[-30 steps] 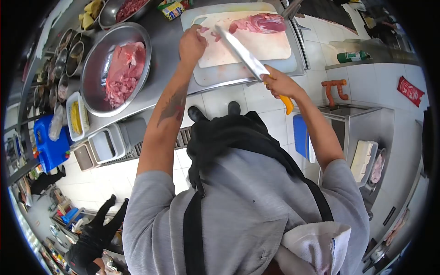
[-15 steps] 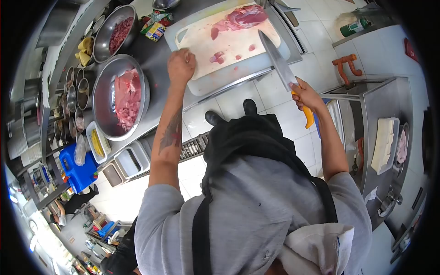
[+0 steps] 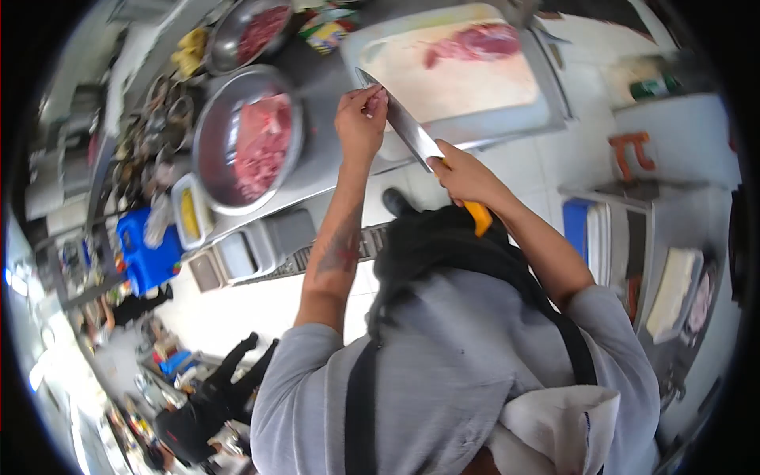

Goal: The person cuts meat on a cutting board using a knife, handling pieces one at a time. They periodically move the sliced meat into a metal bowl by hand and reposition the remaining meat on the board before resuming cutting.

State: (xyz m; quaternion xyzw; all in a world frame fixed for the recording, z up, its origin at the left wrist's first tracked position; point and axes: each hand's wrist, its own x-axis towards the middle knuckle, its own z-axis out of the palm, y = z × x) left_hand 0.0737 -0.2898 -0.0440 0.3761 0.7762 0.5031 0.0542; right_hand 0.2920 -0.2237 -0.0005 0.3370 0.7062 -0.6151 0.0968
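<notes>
My right hand [image 3: 467, 176] is wrapped round the yellow handle of a large kitchen knife [image 3: 412, 131]. Its blade points up and to the left, toward the near left corner of the white cutting board [image 3: 475, 99]. At the blade's tip end, my left hand [image 3: 362, 123] is closed, fingers pinched beside or on the steel. A little pink shows between those fingers, too small to name. A large piece of raw meat [image 3: 479, 43] lies at the board's far side, blurred. To the left of my left hand stands a steel bowl [image 3: 297, 138] holding raw meat pieces [image 3: 261, 150].
Another steel bowl [image 3: 229, 59] with chopped meat is farther back, near a colourful packet [image 3: 323, 36]. A tray with yellow contents [image 3: 190, 214] and a blue jug [image 3: 146, 257] stand at left. Another person in dark clothing [image 3: 202, 419] is at lower left.
My right hand has brought the knife leftward to my left hand, now at the blade's tip end. The small meat scraps no longer show on the board. The view has shifted.
</notes>
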